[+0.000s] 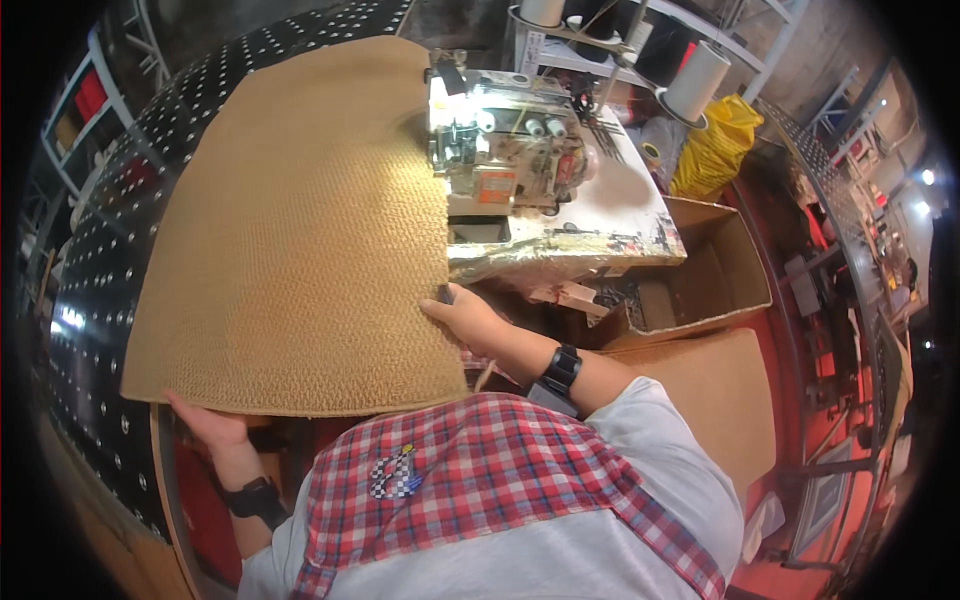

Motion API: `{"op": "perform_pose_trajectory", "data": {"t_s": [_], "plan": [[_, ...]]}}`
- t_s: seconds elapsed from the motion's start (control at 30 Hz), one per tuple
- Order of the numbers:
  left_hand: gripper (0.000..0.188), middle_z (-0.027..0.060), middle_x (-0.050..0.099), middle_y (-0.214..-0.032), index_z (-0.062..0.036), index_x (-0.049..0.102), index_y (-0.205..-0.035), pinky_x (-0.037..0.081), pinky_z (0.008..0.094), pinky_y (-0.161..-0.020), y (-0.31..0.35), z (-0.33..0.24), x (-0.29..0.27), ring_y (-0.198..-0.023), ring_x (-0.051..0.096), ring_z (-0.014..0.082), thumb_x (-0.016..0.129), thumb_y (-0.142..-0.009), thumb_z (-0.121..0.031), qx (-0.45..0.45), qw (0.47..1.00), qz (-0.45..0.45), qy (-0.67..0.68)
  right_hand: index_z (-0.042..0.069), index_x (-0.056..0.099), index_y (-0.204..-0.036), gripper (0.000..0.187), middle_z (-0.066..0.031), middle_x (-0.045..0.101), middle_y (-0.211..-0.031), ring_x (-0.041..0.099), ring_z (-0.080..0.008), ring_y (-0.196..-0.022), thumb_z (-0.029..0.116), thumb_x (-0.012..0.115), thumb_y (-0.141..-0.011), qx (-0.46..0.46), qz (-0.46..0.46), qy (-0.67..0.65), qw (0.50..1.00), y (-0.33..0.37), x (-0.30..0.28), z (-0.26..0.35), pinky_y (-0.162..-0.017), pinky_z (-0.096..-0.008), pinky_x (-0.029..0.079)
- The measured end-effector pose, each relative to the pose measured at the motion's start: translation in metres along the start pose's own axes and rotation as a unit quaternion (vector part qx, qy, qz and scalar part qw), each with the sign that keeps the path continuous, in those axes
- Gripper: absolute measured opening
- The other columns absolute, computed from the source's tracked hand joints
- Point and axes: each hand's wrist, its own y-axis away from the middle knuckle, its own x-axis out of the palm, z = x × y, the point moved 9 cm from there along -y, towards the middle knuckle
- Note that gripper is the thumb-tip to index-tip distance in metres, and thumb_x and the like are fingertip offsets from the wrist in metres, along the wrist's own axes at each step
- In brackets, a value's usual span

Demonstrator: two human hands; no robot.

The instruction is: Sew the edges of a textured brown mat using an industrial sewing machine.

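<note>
A large tan mat (pixel 290 230) with a textured surface and a bound near edge spreads across the left and middle. Its right edge lies along a sewing machine (pixel 510 140), whose lamp lights the mat beside the needle area. At the near left corner, my left hand (pixel 212 422) grips the mat's edge, most fingers hidden beneath it. My right hand (pixel 470 318) is closed on the right edge, just in front of the machine table. A small dark thing (pixel 446 294) shows at its fingertips; I cannot tell what it is.
The machine stands on a white worn table (pixel 610 225). Thread cones (pixel 697 82) rise behind it. To the right are a yellow plastic bag (pixel 716 145), an open cardboard box (pixel 700 325) and a brown sheet (pixel 715 400). A black perforated surface (pixel 115 290) extends at the left.
</note>
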Motion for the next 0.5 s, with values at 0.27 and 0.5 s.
{"op": "perform_pose_trajectory", "data": {"t_s": [0.27,0.5], "plan": [[0.048,0.0124,0.042,-0.124,-0.0013,0.036,-0.123,0.033,0.0416,-0.094,-0.067,0.003,-0.01,-0.113,0.04,0.029,0.038,-0.087,-0.033,-0.015,1.0,-0.01,-0.024,-0.001,0.049,-0.105,0.029,-0.0075,0.057,-0.086,0.054,-0.0128,-0.072,0.018,0.051,-0.084,-0.043,-0.043,-0.033,0.998,-0.008,-0.006,0.014,-0.063,-0.0269,0.044],[0.041,0.0137,0.045,-0.121,0.0001,0.039,-0.12,0.035,0.0415,-0.093,-0.107,0.018,0.025,-0.111,0.042,0.0294,0.044,-0.084,-0.02,-0.061,0.998,0.024,-0.012,-0.002,0.05,-0.103,0.027,-0.0079,0.058,-0.083,0.053,-0.0126,-0.069,0.019,0.05,-0.085,-0.053,-0.062,-0.024,0.996,-0.012,-0.012,0.029,-0.063,-0.0269,0.043]]}}
